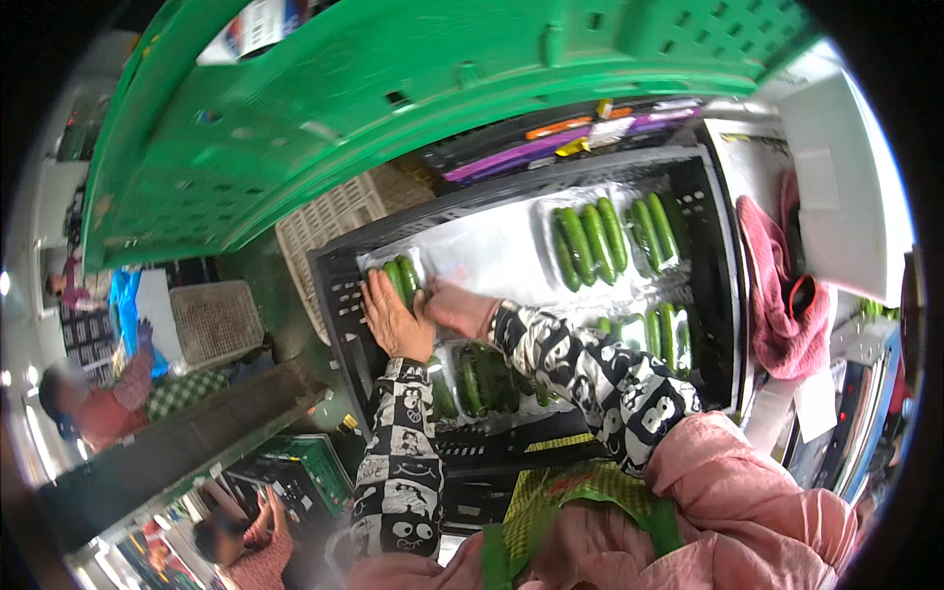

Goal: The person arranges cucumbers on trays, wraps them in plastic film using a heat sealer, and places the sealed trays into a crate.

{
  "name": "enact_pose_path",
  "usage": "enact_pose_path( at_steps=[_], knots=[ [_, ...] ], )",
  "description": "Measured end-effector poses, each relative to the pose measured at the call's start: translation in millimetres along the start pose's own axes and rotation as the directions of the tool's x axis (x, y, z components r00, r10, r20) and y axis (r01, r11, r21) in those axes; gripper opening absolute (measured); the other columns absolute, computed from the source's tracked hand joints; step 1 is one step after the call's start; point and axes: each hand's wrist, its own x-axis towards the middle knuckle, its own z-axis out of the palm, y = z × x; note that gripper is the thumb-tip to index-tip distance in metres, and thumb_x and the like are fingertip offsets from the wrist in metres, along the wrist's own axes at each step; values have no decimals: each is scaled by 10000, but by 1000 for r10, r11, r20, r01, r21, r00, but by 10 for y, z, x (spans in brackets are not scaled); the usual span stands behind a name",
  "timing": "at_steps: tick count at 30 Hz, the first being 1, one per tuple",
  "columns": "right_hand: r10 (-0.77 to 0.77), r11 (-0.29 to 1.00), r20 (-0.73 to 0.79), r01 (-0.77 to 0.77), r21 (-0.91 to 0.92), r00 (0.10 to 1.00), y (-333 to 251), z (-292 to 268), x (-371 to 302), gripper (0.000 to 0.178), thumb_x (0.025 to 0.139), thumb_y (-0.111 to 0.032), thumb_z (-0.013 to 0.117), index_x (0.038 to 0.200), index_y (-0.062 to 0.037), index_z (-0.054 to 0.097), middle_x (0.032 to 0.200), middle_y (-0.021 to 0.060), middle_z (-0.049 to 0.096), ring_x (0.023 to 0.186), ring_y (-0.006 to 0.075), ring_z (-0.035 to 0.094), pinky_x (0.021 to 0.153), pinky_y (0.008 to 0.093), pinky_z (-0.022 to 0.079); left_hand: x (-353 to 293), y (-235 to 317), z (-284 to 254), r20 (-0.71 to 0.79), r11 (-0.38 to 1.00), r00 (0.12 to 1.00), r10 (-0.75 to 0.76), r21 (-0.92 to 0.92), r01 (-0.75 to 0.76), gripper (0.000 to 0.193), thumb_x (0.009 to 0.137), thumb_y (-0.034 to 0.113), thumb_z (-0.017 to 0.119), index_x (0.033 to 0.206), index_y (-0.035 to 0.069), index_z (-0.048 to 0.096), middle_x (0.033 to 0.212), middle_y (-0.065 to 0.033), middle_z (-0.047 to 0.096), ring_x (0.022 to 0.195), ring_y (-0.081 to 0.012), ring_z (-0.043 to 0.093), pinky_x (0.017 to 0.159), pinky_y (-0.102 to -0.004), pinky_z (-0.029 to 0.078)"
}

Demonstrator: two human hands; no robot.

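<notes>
At the left end of a black crate (pixel 723 285), a clear-wrapped pack of cucumbers (pixel 405 275) lies under my hands. My left hand (pixel 395 320) rests on this pack by the crate's wall, fingers stretched out and thumb apart. Close against the pack's near right side is my right hand (pixel 459 307), its fingers curled and slightly blurred; what they hold, if anything, is hidden. Other cucumber packs (pixel 590 244) lie at the far right of the crate. More packs (pixel 482 382) fill the near side, partly covered by my right forearm.
A large green crate (pixel 393 108) rises above the far side. Left of the black crate stands a pale slatted crate (pixel 324 231). A pink cloth (pixel 787 305) hangs at the right. Two other people (pixel 108 403) are at the left, apart from my hands.
</notes>
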Motion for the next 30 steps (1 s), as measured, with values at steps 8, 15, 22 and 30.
enact_pose_path(
  at_steps=[8,15,22,30],
  knots=[
    [109,611,-318,-316,-726,942,-865,-889,-1002,600,792,-269,731,1334,-61,583,1487,180,437,1432,437,314,1149,633,273,56,67,97,14,980,1000,-12,199,9,913,889,519,655,1534,-22,302,1593,-225,308,1464,-427,293,1201,-538,244],
    [569,595,-551,157,788,610,-53,-677,-1271,274,1005,-258,542,1205,-72,567,1026,70,617,1016,189,581,901,366,491,10,-223,339,-393,941,858,330,213,-264,913,930,720,489,1495,4,439,1504,-216,468,1344,-377,500,1108,-482,415],
    [-203,733,-586,-276,-622,785,-1482,-744,-2744,411,844,-375,638,1035,-20,558,1012,163,570,969,347,567,843,490,428,136,-707,395,-427,840,741,519,97,-533,764,947,566,564,1431,-19,481,1426,-212,522,1241,-380,560,1036,-475,468],
    [192,805,-957,-522,281,-219,-3353,91,-5523,219,928,-111,657,1143,-71,659,963,128,686,865,297,688,756,384,554,260,2358,-847,-316,742,838,446,-393,-543,442,1019,290,588,1298,-53,573,1254,-268,605,1094,-416,614,983,-499,490]
  ],
)
